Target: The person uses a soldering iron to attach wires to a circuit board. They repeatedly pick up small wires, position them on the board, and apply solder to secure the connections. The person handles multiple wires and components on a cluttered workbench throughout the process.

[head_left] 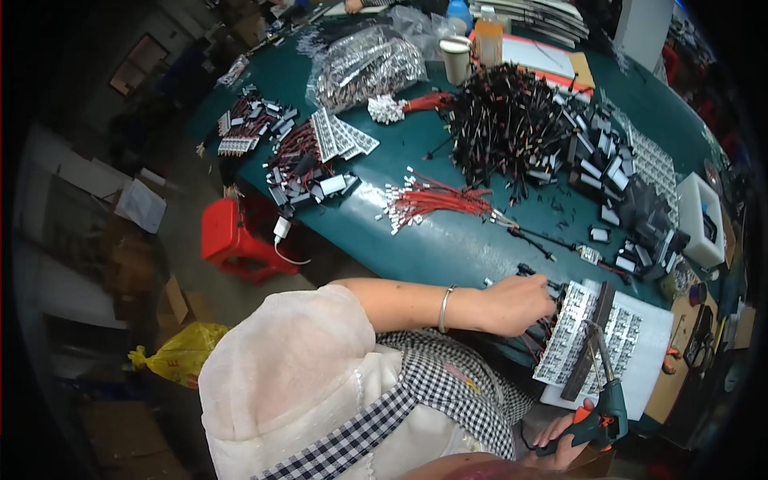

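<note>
My right hand (564, 444) is wrapped round the grip of a green soldering gun (612, 412) with an orange trigger. Its metal tip points up at a panel of small white circuit boards (572, 320). A dark bar (590, 340) lies across that panel, which rests on a white foam sheet (652, 336). My left hand (520, 306), a bracelet on its wrist, is closed at the panel's left edge. Dark and red wires (540, 336) show beside and below it; what its fingers pinch is too small to make out.
On the green table (360, 232) lie red wires with white connectors (436, 200) and a large heap of black wires (504, 120). Wired modules (308, 164), a plastic bag of parts (368, 68) and a cup (456, 60) are farther back. A red stool (232, 232) stands at left.
</note>
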A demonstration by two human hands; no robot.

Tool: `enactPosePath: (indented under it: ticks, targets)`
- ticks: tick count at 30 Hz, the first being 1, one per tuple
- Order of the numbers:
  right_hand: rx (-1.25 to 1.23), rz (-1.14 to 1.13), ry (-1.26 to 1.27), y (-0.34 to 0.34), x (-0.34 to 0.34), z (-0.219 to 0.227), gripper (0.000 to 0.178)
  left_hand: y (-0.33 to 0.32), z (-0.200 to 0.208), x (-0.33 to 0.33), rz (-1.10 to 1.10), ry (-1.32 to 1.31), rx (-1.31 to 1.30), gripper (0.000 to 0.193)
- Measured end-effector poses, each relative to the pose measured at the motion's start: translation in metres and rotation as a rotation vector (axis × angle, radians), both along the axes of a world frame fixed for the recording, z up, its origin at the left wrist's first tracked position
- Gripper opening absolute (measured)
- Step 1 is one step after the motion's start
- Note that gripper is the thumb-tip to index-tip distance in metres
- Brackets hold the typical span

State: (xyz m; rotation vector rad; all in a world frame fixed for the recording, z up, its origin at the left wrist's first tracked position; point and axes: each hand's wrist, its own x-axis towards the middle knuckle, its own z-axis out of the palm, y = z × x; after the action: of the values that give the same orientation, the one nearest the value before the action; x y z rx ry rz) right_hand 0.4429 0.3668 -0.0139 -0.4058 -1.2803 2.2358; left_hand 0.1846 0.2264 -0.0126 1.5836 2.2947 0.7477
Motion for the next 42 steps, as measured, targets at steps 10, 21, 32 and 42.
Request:
enactPosePath:
  ticks: [10,21,32,42]
  targets:
    - [0.026,-0.029,0.045,0.005,0.004,-0.002,0.069,-0.036,-0.01,-0.016,0.132,-0.147,0.023,0.015]
    - [0.112,0.058,0.051,0.009,-0.003,0.005,0.067,-0.113,-0.004,-0.098,0.64,0.1,0.173,0.015]
    - [0.033,0.02,0.06,0.004,-0.006,-0.002,0.07,-0.156,-0.031,-0.204,0.487,0.149,-0.112,0.013]
    - [-0.006,-0.098,0.061,0.009,-0.004,0.001,0.071,-0.099,0.022,-0.145,0.596,-0.641,0.648,0.016]
